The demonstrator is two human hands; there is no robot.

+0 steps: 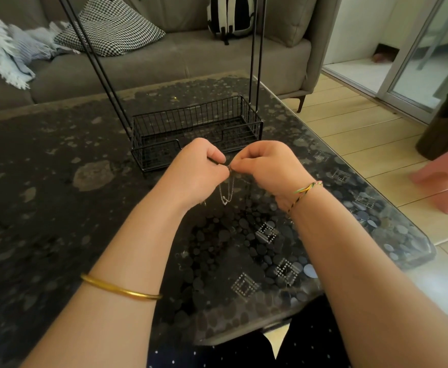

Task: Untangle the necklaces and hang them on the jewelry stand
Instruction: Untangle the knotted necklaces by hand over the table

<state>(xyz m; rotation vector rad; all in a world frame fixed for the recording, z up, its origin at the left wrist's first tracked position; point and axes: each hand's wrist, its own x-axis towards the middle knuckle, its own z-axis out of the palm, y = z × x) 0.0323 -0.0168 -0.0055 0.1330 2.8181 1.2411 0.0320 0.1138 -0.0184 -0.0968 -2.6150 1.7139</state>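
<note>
Thin silver necklaces point(226, 192) hang in loops between my two hands, just above the dark glass table point(58, 208). My left hand point(200, 168) pinches the tangle at its top with curled fingers. My right hand point(266, 166) pinches the same spot from the other side, fingertips almost touching the left ones. The black wire jewelry stand point(191, 131) sits right behind my hands, with a basket base and thin rods point(254, 49) rising out of the frame. Its top is out of view.
A grey sofa point(164, 67) with a patterned cushion point(111, 27), a blanket point(7, 51) and a backpack point(230, 14) stands behind the table. A pink stool point(445, 179) is on the floor at the right, past the table's edge.
</note>
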